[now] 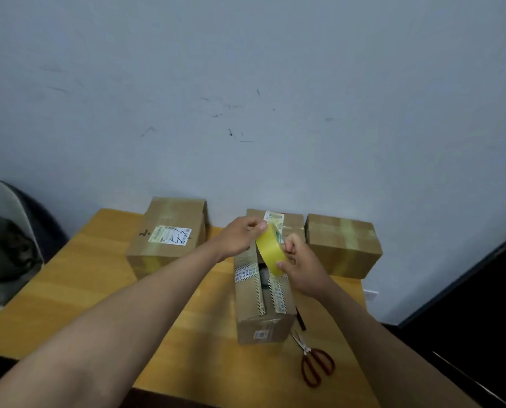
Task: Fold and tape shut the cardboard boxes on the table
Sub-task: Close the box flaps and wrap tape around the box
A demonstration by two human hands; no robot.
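A long cardboard box (262,316) lies in front of me on the wooden table (84,284), its two top flaps folded down with a dark gap between them. Above its far end I hold a yellowish roll of tape (269,250). My right hand (300,265) grips the roll by its right side. My left hand (240,234) pinches the roll's upper edge between thumb and fingers. Three more boxes stand at the back: one with a white label (169,234) on the left, one behind the roll (290,223), one on the right (343,248).
Red-handled scissors (315,363) lie on the table to the right of the long box, close to the table's right edge. A dark pen-like object (301,319) lies beside the box. A chair with a bag (7,245) stands at the left. A wall is just behind the table.
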